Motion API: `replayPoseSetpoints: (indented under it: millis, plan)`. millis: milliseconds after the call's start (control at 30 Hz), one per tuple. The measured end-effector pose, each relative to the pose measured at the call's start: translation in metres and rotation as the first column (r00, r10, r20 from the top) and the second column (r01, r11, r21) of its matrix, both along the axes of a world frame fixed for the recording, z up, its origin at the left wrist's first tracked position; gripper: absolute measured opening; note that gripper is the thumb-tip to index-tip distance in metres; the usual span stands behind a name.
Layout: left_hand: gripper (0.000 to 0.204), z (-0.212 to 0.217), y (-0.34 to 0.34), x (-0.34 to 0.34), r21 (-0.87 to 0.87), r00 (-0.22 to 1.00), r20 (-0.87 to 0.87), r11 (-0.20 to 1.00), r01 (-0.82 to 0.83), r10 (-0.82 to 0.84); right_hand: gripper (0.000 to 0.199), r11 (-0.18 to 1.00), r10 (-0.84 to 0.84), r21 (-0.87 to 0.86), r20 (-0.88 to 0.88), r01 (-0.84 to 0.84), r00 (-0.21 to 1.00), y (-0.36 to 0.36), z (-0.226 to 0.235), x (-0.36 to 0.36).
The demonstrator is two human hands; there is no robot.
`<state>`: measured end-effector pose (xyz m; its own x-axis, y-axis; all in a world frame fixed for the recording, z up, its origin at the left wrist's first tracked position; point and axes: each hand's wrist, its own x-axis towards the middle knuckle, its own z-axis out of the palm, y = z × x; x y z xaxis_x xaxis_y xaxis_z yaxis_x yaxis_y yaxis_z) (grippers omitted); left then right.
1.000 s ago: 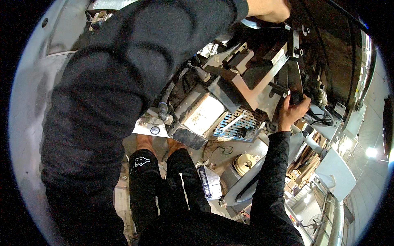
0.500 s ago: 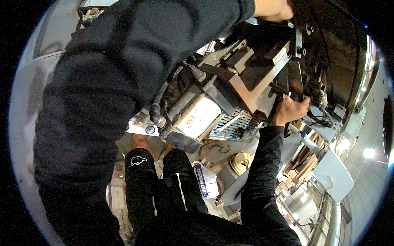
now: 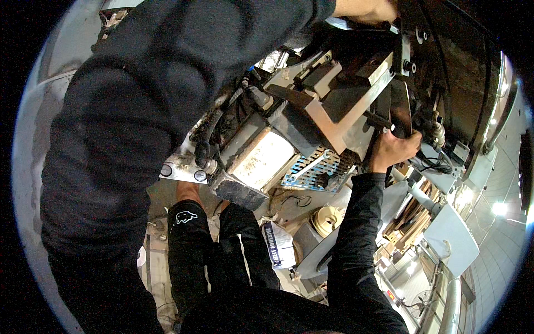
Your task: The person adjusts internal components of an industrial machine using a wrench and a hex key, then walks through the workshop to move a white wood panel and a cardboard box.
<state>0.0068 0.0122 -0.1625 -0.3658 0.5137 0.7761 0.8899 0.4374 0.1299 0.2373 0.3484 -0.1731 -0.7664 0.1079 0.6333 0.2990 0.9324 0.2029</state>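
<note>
My left arm in a black sleeve crosses the picture from lower left to the top. My left hand (image 3: 368, 9) lies against the dark upper part of a metal machine (image 3: 334, 111), half cut off by the picture's edge, so its grip is hidden. My right hand (image 3: 392, 149) reaches up from below and is closed around a black handle (image 3: 382, 122) at the machine's right side. Beside it are a tan metal bracket (image 3: 356, 108) and a blue perforated plate (image 3: 311, 172). Black hoses (image 3: 222, 125) run along the machine's left side.
Below are my legs in black trousers (image 3: 222, 250) and a dirty floor (image 3: 161, 195). A white bag (image 3: 281, 245), a cream round part (image 3: 325, 220) and grey metal panels (image 3: 448, 234) lie at lower right. Cables (image 3: 439, 161) hang right of my right hand.
My right hand has slid a little higher along the machine's right side, still on the handle. The view has tilted and the machine fills more of the picture.
</note>
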Motion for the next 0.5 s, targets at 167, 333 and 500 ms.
replayPoseSetpoints:
  millis: [167, 333, 500]
  plan:
    - [0.017, 0.010, -0.012, 0.015, 0.055, 0.993, 0.113, 0.998, -0.029, 0.022, 0.063, 1.000, -0.017, -0.006, 0.002, 0.017, 1.000, 0.004, -0.001, 0.001]
    - [0.018, 0.028, -0.033, 0.025, 0.161, 0.929, 0.368, 0.982, -0.095, 0.030, 0.070, 1.000, 0.012, 0.005, -0.025, -0.012, 1.000, -0.001, -0.001, -0.002]
    - [0.019, 0.041, -0.055, 0.046, 0.249, 0.829, 0.558, 0.945, -0.212, 0.039, 0.074, 1.000, -0.028, 0.012, 0.005, 0.028, 1.000, -0.003, -0.001, -0.002]
